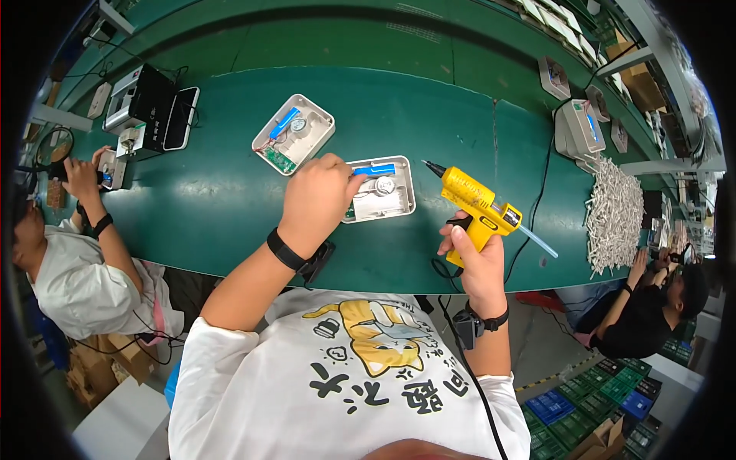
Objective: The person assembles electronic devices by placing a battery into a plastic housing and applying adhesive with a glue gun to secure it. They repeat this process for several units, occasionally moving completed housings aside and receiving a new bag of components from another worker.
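Note:
My right hand (477,262) is wrapped round the handle of a yellow hot glue gun (469,192), its dark nozzle pointing up and left, a pale glue stick (539,241) coming out of its back. My left hand (316,198) is closed, fingers curled over the left side of a white plastic housing (391,208). Its thumb is at the left end of a blue battery cell (381,169) inside; whatever the fingers pinch is hidden. A round silver part (384,185) sits below the cell. Just beyond lies another open housing (321,115) with a blue cell, round part and green circuit board (280,159).
A black machine (142,107) stands at the table's left, near a co-worker's hand (80,180). On the right lie a heap of small white parts (613,215) and stacked housings (576,129). A black cable (543,192) crosses the green table (230,222). Another person (652,307) works at far right.

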The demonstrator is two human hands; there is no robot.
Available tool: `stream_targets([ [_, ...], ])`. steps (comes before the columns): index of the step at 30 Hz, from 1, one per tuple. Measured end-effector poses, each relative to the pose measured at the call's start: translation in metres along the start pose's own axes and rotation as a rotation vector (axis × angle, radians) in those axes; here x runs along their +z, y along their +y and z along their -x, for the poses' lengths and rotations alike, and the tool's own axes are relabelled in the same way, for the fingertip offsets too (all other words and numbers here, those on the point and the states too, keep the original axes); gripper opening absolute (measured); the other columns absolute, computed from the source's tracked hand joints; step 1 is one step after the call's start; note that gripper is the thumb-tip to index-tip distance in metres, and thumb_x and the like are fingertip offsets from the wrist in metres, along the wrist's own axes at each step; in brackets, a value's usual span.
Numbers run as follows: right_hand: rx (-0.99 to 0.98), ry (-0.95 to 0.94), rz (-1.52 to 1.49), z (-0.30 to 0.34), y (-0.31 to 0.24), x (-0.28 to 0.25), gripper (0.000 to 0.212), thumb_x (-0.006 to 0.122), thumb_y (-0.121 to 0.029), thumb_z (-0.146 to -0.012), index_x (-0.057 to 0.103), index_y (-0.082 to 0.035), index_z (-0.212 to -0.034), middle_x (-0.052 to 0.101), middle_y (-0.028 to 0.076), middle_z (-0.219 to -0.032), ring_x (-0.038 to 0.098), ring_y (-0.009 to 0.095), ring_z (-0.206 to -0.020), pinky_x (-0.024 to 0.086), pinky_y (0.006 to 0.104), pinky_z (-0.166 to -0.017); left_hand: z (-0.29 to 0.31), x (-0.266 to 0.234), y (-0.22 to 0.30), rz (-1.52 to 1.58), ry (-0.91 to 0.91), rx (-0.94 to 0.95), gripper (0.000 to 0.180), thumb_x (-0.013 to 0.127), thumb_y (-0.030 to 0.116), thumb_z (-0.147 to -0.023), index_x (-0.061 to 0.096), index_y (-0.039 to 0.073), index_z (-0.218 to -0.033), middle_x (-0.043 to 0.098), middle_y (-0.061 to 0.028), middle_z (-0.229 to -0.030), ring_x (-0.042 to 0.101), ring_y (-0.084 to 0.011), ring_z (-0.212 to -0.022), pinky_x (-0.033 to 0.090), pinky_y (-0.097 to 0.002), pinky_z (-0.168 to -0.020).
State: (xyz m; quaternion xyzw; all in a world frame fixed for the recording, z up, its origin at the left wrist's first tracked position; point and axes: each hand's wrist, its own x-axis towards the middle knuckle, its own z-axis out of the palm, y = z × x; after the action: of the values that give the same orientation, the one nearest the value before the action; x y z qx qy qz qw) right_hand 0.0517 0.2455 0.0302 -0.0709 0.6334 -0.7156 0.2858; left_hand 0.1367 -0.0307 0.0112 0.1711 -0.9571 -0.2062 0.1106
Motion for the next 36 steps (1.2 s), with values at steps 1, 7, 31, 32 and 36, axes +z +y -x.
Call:
stream_targets([
  [1, 0.009, 0.0, 0.007, 0.001, 0.0, -0.001, 0.027, 0.071, -0.013, -0.105, 0.062, -0.002, -0.128, 0.072, 0.01, -0.107, 0.07, 0.016, -0.083, 0.06, 0.0348, -0.076, -0.002, 0.002, -0.001, 0.013, 0.006, 0.042, 0.017, 0.083, 0.019, -0.089, 0.078, 0.003, -0.086, 0.076, -0.0045, -0.101, 0.072, -0.0268, -0.091, 0.058, -0.0412, -0.08],
  [7, 0.024, 0.017, 0.015, 0.003, -0.002, -0.002, 0.026, 0.071, -0.015, -0.105, 0.064, -0.001, -0.126, 0.072, 0.011, -0.11, 0.069, 0.015, -0.082, 0.06, 0.0338, -0.074, -0.001, 0.001, -0.02, 0.159, -0.019, 0.311, 0.022, 0.082, 0.025, -0.09, 0.077, 0.005, -0.083, 0.073, -0.0025, -0.102, 0.069, -0.0245, -0.089, 0.057, -0.0409, -0.077],
  [31, -0.01, -0.326, 0.801, -0.03, -0.013, 0.065, 0.022, 0.08, -0.018, -0.097, 0.068, 0.0, -0.099, 0.064, -0.002, -0.075, 0.055, 0.009, -0.066, 0.047, 0.0293, -0.061, 0.045, 0.052, -0.031, 0.984, 0.183, -0.084, 0.006, 0.06, -0.007, -0.107, 0.056, -0.003, -0.106, 0.068, -0.0176, -0.125, 0.076, -0.0227, -0.11, 0.06, -0.0313, -0.09],
  [32, 0.005, -0.339, 0.822, -0.031, -0.015, 0.065, 0.022, 0.081, -0.017, -0.096, 0.068, 0.0, -0.099, 0.064, -0.002, -0.074, 0.055, 0.008, -0.066, 0.047, 0.0296, -0.061, 0.046, 0.053, -0.031, 0.984, 0.184, -0.088, 0.006, 0.06, -0.007, -0.107, 0.056, -0.003, -0.106, 0.068, -0.0176, -0.125, 0.076, -0.0227, -0.11, 0.06, -0.0313, -0.09],
  [36, 0.096, -0.355, 0.835, -0.028, -0.019, 0.06, 0.022, 0.083, -0.015, -0.095, 0.068, 0.0, -0.1, 0.066, -0.002, -0.077, 0.057, 0.008, -0.069, 0.048, 0.029, -0.063, 0.046, 0.053, -0.031, 0.977, 0.201, -0.081, 0.008, 0.062, -0.006, -0.106, 0.056, -0.002, -0.106, 0.07, -0.0176, -0.125, 0.075, -0.0188, -0.102, 0.059, -0.0291, -0.085],
])
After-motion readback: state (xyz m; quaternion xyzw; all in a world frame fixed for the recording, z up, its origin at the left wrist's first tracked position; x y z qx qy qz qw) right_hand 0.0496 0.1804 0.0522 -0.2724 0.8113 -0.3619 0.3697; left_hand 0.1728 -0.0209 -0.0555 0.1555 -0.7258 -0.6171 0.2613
